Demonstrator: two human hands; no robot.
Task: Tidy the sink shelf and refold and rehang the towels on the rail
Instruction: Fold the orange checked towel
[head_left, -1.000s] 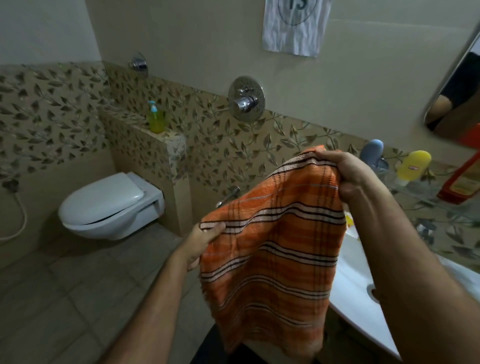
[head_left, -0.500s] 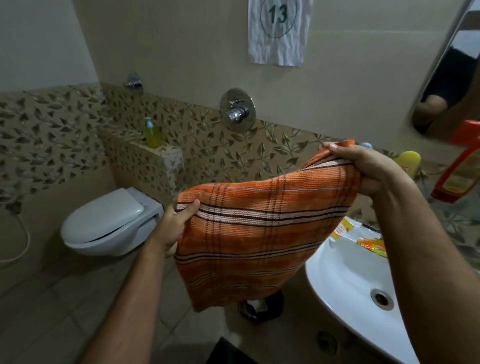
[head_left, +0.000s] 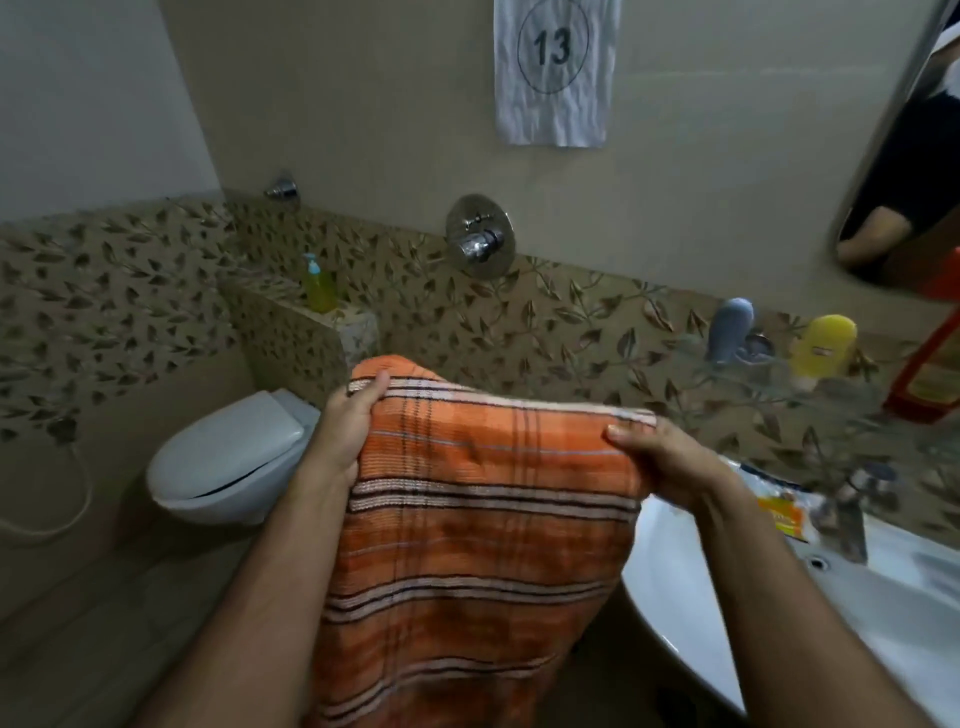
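While both hands grip its upper edge, the orange striped towel (head_left: 483, 525) hangs down in front of the person, its top fold stretched roughly level between them. At the towel's left corner, the left hand (head_left: 343, 431) has its thumb lying over the front of the cloth and its fingers hidden behind. The right hand (head_left: 660, 462) pinches the right corner, thumb on top, and it sits a little lower than the left. They are well apart, a towel's width between them. Lower down, the cloth drapes between the forearms and runs out of the bottom of the view. To the right, just beside the towel's edge, is the white sink (head_left: 810, 623), with a tap (head_left: 852, 514) at its back and an orange packet (head_left: 784, 514) lying on its rim. Above it a glass shelf (head_left: 779, 374) carries a grey-blue bottle (head_left: 730, 330), a yellow bottle (head_left: 826, 345) and a red bottle (head_left: 930, 374). A closed toilet (head_left: 228, 457) stands to the left, near a ledge bearing a green soap dispenser (head_left: 318, 285). On the wall are a chrome valve (head_left: 480, 236), a paper sheet marked 13 (head_left: 553, 67) and a mirror (head_left: 904, 171).
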